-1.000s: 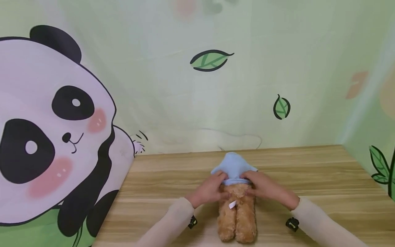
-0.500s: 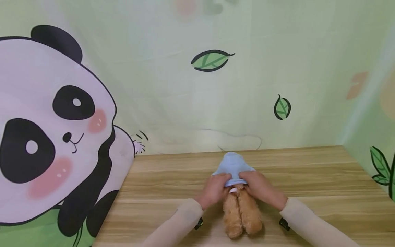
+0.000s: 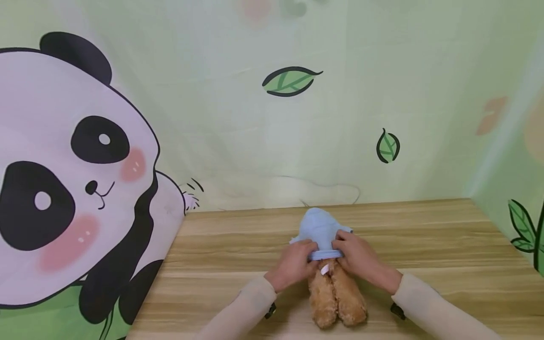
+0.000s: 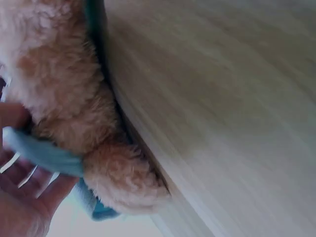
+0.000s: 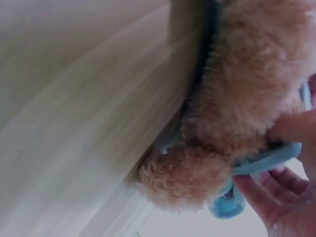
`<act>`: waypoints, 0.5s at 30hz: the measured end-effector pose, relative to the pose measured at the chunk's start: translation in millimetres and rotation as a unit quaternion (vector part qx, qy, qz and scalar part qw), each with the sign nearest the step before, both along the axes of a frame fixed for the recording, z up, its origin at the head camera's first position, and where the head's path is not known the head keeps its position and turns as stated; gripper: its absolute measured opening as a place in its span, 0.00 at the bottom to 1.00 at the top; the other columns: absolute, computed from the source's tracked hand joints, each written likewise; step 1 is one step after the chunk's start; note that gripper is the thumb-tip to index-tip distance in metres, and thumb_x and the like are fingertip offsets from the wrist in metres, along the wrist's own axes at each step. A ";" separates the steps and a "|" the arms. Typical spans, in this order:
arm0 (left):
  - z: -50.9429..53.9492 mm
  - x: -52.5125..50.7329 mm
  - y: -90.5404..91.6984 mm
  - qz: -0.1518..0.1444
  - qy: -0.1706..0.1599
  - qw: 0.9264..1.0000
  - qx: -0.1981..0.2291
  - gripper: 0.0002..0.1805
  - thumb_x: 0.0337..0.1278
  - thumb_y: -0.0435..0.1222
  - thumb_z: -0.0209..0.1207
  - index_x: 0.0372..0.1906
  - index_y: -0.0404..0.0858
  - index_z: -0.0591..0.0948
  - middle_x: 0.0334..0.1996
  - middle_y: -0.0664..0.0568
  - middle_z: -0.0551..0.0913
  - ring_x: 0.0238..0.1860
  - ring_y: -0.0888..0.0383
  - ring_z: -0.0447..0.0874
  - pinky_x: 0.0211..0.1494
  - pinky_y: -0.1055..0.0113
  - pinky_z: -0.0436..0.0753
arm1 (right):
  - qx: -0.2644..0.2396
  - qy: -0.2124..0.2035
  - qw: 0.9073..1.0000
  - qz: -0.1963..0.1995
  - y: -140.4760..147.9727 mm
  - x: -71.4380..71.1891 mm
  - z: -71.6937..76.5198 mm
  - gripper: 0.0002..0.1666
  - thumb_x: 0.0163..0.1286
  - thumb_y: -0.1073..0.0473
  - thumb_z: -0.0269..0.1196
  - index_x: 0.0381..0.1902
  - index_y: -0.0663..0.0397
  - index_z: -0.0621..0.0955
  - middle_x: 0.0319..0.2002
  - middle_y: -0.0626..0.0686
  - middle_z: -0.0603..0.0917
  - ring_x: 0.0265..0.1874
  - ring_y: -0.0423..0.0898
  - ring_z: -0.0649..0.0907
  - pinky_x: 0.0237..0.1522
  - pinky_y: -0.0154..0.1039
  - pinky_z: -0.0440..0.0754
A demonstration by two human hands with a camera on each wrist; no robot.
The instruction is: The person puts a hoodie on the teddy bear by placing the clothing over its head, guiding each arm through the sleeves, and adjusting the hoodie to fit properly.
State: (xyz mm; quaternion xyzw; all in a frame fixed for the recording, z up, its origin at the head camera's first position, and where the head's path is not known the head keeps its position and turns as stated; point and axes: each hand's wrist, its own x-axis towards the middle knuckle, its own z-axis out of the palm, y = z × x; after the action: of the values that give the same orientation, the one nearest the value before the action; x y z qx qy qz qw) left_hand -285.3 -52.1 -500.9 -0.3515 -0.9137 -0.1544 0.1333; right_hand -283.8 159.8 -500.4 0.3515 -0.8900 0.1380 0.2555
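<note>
Centrally: one plush toy [image 3: 324,300], brown, of dense curly pile, lying on the desk [image 3: 446,245]; two stubby cylindrical legs side by side toward the wearer, rounded at the ends. One garment [image 3: 320,231], pale blue, soft cloth, drawn over the toy's upper part and concealing it; domed at the far end, a small point jutting at each side, thick banded hem at the near end. One tag [image 3: 325,269], white, small, flat, at the top of the legs, just below the hem.

Left hand [image 3: 297,264]: grip grasping the garment near its hem, left side; in the left wrist view the band passes between thumb and fingers. Right hand [image 3: 361,257]: grip likewise clasping the garment, right side. Both cover the hem's ends.

Surroundings: desk, pale brown, streaked wood grain. Two sleeves [image 3: 250,302], cream, plain, close-fitting; beneath each cuff, a small black fitting [image 3: 270,310]. Behind the desk, one backdrop [image 3: 212,118], pale green, lightly creased, printed with a large panda [image 3: 42,118] at left and black-outlined leaves [image 3: 293,82]. Wrist views: partly blurred.
</note>
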 end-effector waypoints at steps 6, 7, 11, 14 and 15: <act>1.3 4.6 -13.9 -0.039 -0.027 0.999 0.011 0.11 0.59 0.49 0.64 0.33 0.45 0.81 0.32 0.58 0.77 0.31 0.66 0.70 0.34 0.78 0.68 | -0.024 -0.061 0.997 0.050 12.1 7.5 9.1 0.10 0.49 0.63 0.72 0.27 0.47 0.81 0.35 0.46 0.77 0.28 0.38 0.76 0.29 0.32 0.75; 2.6 5.6 -14.8 -0.040 -0.029 0.999 0.014 0.13 0.59 0.50 0.64 0.33 0.45 0.81 0.33 0.58 0.77 0.33 0.65 0.72 0.36 0.77 0.70 | -0.029 -0.066 0.996 0.056 13.2 7.5 10.4 0.10 0.49 0.62 0.73 0.27 0.47 0.81 0.37 0.47 0.78 0.30 0.40 0.78 0.31 0.34 0.77; 5.3 7.5 -12.7 -0.028 -0.025 0.999 0.020 0.15 0.57 0.51 0.66 0.33 0.44 0.81 0.43 0.55 0.77 0.41 0.62 0.75 0.43 0.73 0.76 | -0.031 -0.066 0.996 0.059 12.8 6.1 13.2 0.17 0.46 0.60 0.78 0.24 0.49 0.77 0.43 0.52 0.80 0.36 0.45 0.82 0.35 0.38 0.81; 5.4 7.5 -7.8 -0.013 -0.029 0.999 0.024 0.14 0.55 0.47 0.68 0.34 0.43 0.78 0.48 0.53 0.76 0.45 0.60 0.76 0.47 0.71 0.78 | -0.020 -0.062 0.997 0.040 9.1 5.0 12.1 0.22 0.44 0.61 0.79 0.25 0.51 0.73 0.45 0.54 0.80 0.39 0.48 0.82 0.39 0.41 0.82; 5.4 7.2 -6.1 -0.008 -0.033 0.999 0.028 0.14 0.55 0.45 0.69 0.35 0.43 0.77 0.47 0.53 0.76 0.45 0.59 0.76 0.47 0.70 0.78 | -0.016 -0.065 0.997 0.033 7.8 4.6 11.6 0.23 0.44 0.62 0.79 0.26 0.51 0.72 0.43 0.52 0.80 0.38 0.47 0.82 0.38 0.41 0.81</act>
State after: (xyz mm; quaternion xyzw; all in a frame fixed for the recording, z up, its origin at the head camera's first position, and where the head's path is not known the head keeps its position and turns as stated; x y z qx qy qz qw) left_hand -278.1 -58.3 -495.4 -0.3499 -0.9101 -0.1922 0.1114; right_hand -279.2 167.7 -488.8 0.3664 -0.8905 0.1831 0.1982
